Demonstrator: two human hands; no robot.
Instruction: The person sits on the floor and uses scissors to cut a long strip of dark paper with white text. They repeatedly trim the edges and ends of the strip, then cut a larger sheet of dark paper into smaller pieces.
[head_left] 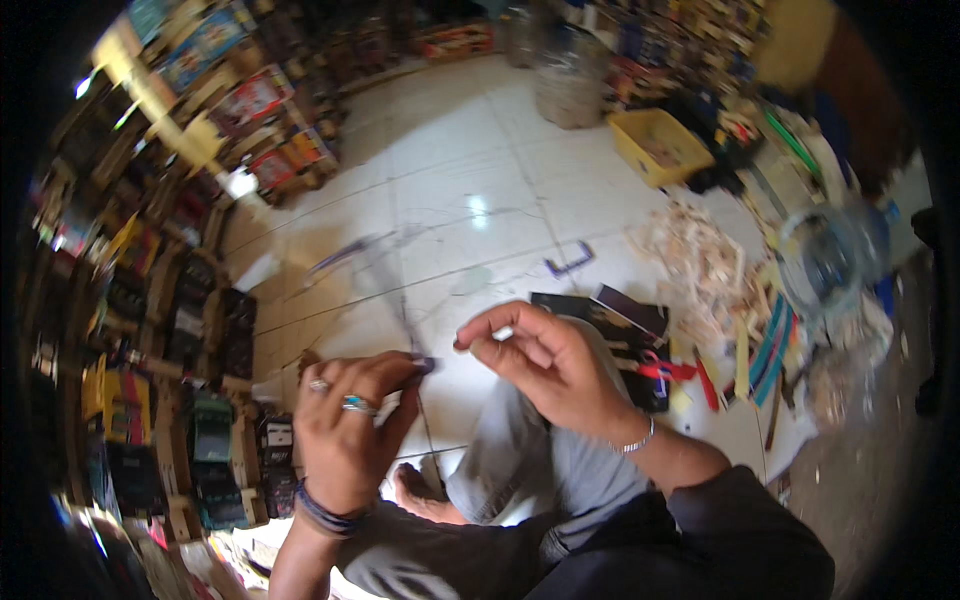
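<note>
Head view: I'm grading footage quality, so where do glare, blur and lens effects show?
Head view: bright glare on the tiled floor; head view: blur on the dark piece in the left hand; head view: dark, rounded corners.

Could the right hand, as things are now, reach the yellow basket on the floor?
Probably not without leaning: the yellow basket sits well beyond the right hand, across the floor, though nothing tall seems to stand between them.

Is wearing a black sleeve on the right arm and faded grey trousers. Is sporting a turquoise-stoned ring and a silvery ring on the left hand, dark wristbands below. Is showing a silvery link bracelet at the right wrist.
</note>
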